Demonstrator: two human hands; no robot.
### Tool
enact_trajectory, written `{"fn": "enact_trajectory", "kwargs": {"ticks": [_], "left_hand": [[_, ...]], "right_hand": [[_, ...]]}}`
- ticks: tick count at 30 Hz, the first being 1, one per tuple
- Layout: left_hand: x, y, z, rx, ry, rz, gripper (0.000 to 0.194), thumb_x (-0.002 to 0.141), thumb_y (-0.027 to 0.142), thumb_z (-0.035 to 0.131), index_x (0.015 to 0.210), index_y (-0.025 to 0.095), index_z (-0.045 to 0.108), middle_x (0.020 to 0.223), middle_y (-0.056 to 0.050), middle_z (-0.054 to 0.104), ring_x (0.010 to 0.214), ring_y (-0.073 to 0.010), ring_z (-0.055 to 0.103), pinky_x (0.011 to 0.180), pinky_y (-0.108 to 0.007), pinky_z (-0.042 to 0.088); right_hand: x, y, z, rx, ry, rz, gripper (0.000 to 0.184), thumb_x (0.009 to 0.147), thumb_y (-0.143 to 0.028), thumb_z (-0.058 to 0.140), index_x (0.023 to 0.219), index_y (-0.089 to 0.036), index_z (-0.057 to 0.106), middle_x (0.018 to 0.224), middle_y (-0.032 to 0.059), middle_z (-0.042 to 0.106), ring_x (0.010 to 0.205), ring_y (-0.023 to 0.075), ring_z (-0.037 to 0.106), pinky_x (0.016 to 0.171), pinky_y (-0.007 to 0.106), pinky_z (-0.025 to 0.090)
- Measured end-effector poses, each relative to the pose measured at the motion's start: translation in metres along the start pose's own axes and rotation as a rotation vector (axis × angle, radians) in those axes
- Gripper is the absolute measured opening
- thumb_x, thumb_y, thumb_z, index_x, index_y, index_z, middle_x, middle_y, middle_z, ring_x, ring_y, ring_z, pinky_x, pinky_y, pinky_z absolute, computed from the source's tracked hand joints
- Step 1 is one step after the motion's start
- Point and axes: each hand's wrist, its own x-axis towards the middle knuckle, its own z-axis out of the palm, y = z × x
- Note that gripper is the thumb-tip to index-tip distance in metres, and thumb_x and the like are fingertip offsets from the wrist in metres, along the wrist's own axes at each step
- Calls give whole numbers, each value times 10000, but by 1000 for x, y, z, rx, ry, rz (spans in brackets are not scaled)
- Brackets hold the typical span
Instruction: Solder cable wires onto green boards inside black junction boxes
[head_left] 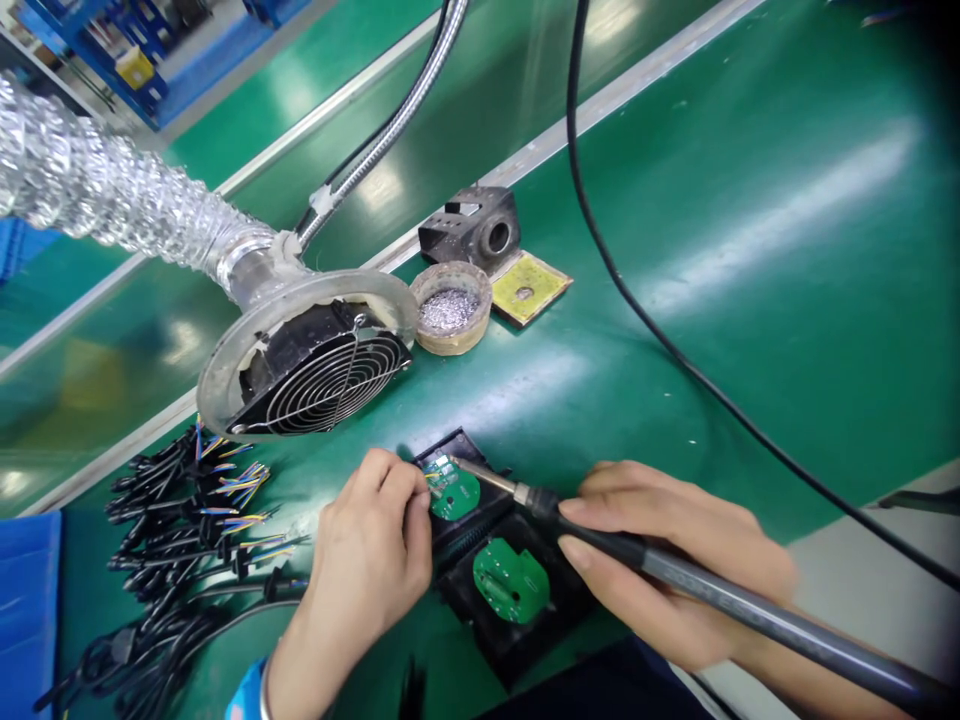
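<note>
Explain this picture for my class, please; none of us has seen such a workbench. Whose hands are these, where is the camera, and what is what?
There is no robot here: a person works bare-handed, and the one picture comes from a camera on their head, looking forward and down.

The right hand holds a soldering iron, its tip at the upper green circuit board. The left hand is at that board's edge, by thin coloured wires; its exact grip is hidden. A second board lies nearer the person.

On the green tabletop are black cables, a round bowl of silvery bits and a yellow pad. Above it hangs a fan on a silver duct.
</note>
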Motion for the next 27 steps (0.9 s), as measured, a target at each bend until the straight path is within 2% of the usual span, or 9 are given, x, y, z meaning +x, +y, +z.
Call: {"fn": "enact_trajectory", "kwargs": {"ticks": [3, 5, 8, 12, 18, 24, 27], "left_hand": [[2, 3, 6, 63, 54, -15, 165, 943, 309, 500, 1026, 265, 636, 936, -11, 582, 746, -142, 590, 599, -249, 447], [4, 5, 11, 99, 98, -41, 146, 918, 328, 553, 986, 289, 676, 894, 0, 586, 713, -135, 587, 565, -239, 425], [3, 8, 16, 112, 153, -75, 110, 874, 284, 595, 892, 277, 703, 865, 0, 589, 710, -136, 585, 576, -238, 433], [0, 11, 20, 98, 192, -64, 132, 853, 227, 572, 887, 249, 698, 901, -22, 593, 753, -152, 589, 626, -255, 476], [-4, 12, 20, 73, 148, -25, 208, 904, 234, 534, 1067, 263, 659, 999, -44, 598, 815, -178, 583, 704, -298, 514], [-3, 15, 23, 116, 150, -13, 164, 940, 250, 523, 928, 259, 686, 972, -33, 617, 785, -157, 577, 675, -264, 489], [0, 18, 24, 146, 160, -23, 142, 918, 222, 546, 870, 244, 677, 916, -20, 635, 771, -162, 576, 659, -265, 472]], "right_hand": [[-1, 0, -2, -1, -3, 6, 294, 739, -27, 607, 971, -207, 632, 690, 11, 608, 541, 127, 603, 481, 254, 533], [-1, -1, -3, -3, -7, 21, 294, 744, -27, 604, 973, -209, 633, 691, 13, 608, 547, 130, 604, 483, 256, 531], [-2, -3, -5, -4, -4, 55, 294, 744, -39, 608, 972, -222, 642, 677, 6, 615, 539, 136, 605, 470, 255, 524], [-2, -4, -6, 14, 4, 77, 291, 727, -39, 620, 952, -220, 655, 673, 0, 627, 533, 133, 611, 472, 248, 527], [-3, -3, -7, 13, -16, 59, 281, 740, -32, 609, 959, -205, 639, 679, 8, 616, 542, 128, 605, 479, 246, 526], [-4, -4, -10, 11, -17, 88, 258, 740, -52, 607, 933, -218, 648, 662, 4, 631, 527, 134, 610, 474, 247, 529], [-5, -3, -10, 23, -68, 99, 248, 751, -45, 596, 931, -208, 650, 659, 9, 630, 525, 130, 606, 469, 239, 528]]}}
